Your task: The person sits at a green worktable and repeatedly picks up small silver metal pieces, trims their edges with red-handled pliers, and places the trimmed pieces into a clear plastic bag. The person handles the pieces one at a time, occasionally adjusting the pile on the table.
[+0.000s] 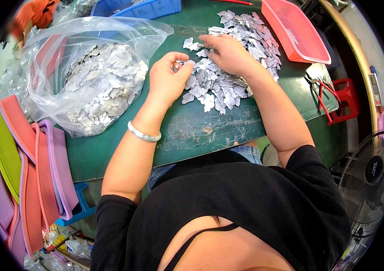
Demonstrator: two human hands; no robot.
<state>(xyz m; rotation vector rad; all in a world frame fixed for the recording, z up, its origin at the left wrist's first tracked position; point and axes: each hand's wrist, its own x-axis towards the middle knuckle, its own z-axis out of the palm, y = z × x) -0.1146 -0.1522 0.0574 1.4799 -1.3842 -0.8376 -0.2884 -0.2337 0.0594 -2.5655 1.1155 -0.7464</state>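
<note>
A loose heap of flat, silver-grey metal pieces (221, 83) with jagged outlines lies on the green table. At the heap's left edge is my left hand (168, 77), its fingers curled and thumb bent in toward them. Whatever it pinches is hidden; grey pieces lie right by the fingertips. My right hand (228, 53) reaches over the heap from the right. Its fingers are stretched and the thumb stands apart, the fingertips close to a few separate pieces (193, 44) at the heap's upper left. No piece shows in its grasp.
A clear plastic bag (155, 34) full of similar pieces (106, 86) stands left on the green table (192, 147). A blue bin (149, 10) and a pink basket (316, 54) sit beyond. Red-handled pliers (320, 92) lie right. Stacked coloured baskets (33, 180) lean left; a fan (368, 176) stands right.
</note>
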